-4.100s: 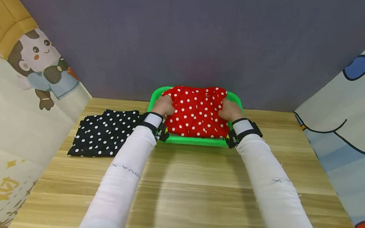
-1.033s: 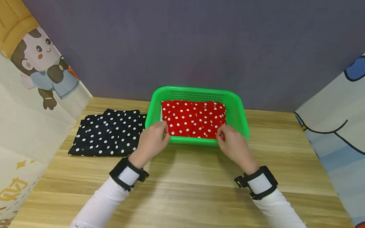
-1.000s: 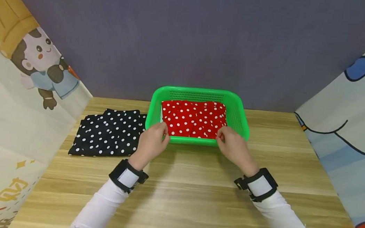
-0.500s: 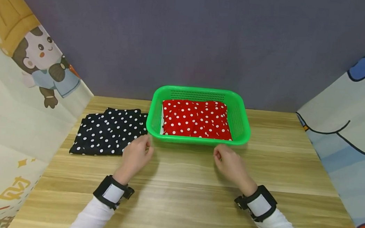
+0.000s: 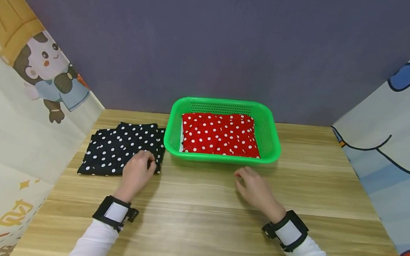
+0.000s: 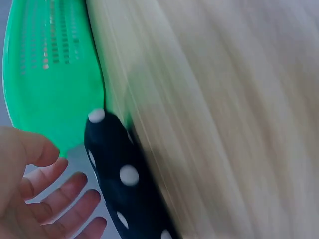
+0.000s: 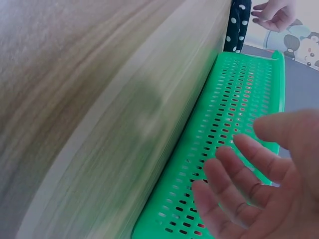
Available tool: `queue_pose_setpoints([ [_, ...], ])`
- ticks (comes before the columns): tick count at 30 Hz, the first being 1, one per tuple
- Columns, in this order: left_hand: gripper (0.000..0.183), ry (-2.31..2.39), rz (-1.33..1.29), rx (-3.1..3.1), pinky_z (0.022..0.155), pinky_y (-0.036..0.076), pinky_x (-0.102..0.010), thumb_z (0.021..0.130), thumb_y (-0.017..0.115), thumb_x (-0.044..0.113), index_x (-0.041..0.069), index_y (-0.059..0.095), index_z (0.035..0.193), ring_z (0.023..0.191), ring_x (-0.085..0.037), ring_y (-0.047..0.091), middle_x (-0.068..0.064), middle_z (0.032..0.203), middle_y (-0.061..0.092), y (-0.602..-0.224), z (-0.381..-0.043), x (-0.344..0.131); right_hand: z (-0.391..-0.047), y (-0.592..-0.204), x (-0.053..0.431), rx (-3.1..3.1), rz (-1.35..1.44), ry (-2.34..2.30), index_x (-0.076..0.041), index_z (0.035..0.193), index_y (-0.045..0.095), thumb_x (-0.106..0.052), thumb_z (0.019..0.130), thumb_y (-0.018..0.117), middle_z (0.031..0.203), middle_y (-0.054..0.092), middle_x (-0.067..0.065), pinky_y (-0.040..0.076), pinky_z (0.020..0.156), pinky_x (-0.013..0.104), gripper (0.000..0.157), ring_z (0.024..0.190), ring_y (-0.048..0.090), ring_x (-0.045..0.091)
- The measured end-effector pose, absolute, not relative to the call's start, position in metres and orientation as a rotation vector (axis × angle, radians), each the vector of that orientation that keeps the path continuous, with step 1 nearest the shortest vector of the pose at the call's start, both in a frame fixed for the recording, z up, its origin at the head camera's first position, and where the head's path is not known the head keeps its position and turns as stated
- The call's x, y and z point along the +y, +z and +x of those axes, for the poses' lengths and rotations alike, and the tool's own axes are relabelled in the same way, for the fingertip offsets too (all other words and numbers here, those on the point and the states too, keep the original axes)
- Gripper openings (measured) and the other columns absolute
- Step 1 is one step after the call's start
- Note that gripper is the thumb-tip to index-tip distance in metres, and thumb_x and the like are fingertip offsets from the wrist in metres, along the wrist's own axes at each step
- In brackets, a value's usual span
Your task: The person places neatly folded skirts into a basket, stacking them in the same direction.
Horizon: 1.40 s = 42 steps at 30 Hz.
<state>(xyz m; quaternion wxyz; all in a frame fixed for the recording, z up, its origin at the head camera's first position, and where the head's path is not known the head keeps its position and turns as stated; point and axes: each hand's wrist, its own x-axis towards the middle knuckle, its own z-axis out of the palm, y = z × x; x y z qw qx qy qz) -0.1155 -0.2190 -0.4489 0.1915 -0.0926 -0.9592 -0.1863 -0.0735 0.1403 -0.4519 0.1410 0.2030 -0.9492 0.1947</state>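
Note:
A folded red cloth with white dots [image 5: 220, 135] lies in the green plastic basket [image 5: 220, 158] at the back of the table. Left of the basket is a folded black cloth with white dots [image 5: 110, 149]. My left hand [image 5: 136, 174] hovers over the black cloth's right part with relaxed fingers and holds nothing; in the left wrist view the cloth's edge [image 6: 128, 174] shows beside the fingertips. My right hand [image 5: 255, 188] is just in front of the basket's front right side, loosely curved and holding nothing. The basket's slotted wall [image 7: 214, 149] shows behind its fingers in the right wrist view.
The wooden table [image 5: 206, 222] meets a dark grey wall panel [image 5: 210, 46] right behind the basket. Printed cartoon panels flank it, with a cartoon figure [image 5: 50, 67] on the left. Something white [image 5: 181, 138] shows under the red cloth's left edge.
Both hands let go of the red cloth, which now lies low in the basket. They drew back toward me; the left hand then moved left over the black cloth, and the fingers loosened.

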Motion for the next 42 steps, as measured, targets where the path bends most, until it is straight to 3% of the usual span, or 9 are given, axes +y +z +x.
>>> queue_pose_setpoints([
  [8,0.028,-0.478,-0.279,-2.734,0.075,0.047,-0.052,0.079,0.064,0.017,0.0,0.064,0.101,0.095,-0.041,0.058,-0.023,0.11,0.059,-0.446,-0.122,-0.241,-0.069,-0.454,0.139,-2.774,0.645,0.576,-0.008,0.108,0.064,-0.018,0.079,0.069,0.102,0.063,0.007,0.054,0.07,0.035,0.031,0.092,0.062,0.022],
  [17,0.05,-0.353,-0.358,-2.845,0.093,0.036,-0.06,0.083,0.064,0.024,-0.004,0.052,0.123,0.117,-0.046,0.043,-0.028,0.131,0.044,-0.45,-0.129,-0.265,-0.065,-0.455,0.137,-2.765,0.735,0.576,-0.007,0.114,0.062,-0.02,0.076,0.072,0.114,0.06,0.013,0.053,0.077,0.043,0.041,0.102,0.06,0.03],
  [32,0.064,-0.206,-0.134,-3.192,0.096,0.024,-0.068,0.092,0.045,0.039,-0.003,0.031,0.139,0.126,-0.053,0.024,-0.033,0.142,0.023,-0.454,-0.144,-0.306,-0.058,-0.46,0.134,-2.799,0.736,0.597,-0.008,0.116,0.062,-0.023,0.08,0.069,0.119,0.058,0.013,0.051,0.08,0.045,0.04,0.105,0.058,0.029],
  [42,0.066,-0.234,-0.145,-3.25,0.092,0.029,-0.067,0.088,0.051,0.04,-0.002,0.036,0.137,0.123,-0.054,0.029,-0.033,0.139,0.028,-0.452,-0.133,-0.304,-0.057,-0.46,0.133,-2.814,0.729,0.608,-0.009,0.116,0.062,-0.023,0.081,0.068,0.119,0.058,0.012,0.05,0.083,0.045,0.038,0.107,0.058,0.029],
])
